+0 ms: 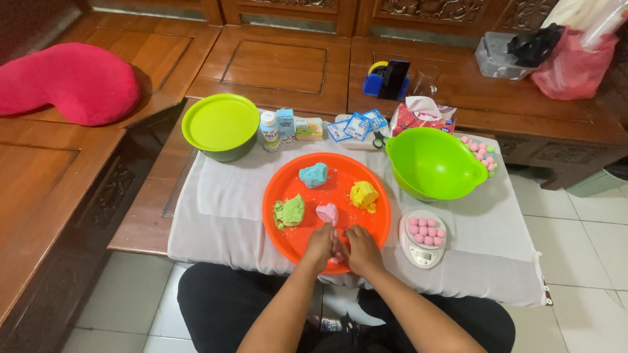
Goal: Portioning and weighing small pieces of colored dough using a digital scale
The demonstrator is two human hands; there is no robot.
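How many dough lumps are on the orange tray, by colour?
Blue dough lump: 1
Yellow dough lump: 1
Green dough lump: 1
Pink dough lump: 1
Total: 4 on the orange tray

Packages lining the table's far edge
A blue-white milk carton (285, 125), white bottle (269, 130), yellow box (309, 128), blue sachets (357, 125) and a red tissue pack (423, 117) are sitting there.

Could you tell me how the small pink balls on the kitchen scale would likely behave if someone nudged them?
The pink balls look round and sit loose on the flat scale, so they would probably roll off. They resemble the soft pink dough on the orange tray, so a firm pinch may dent them.
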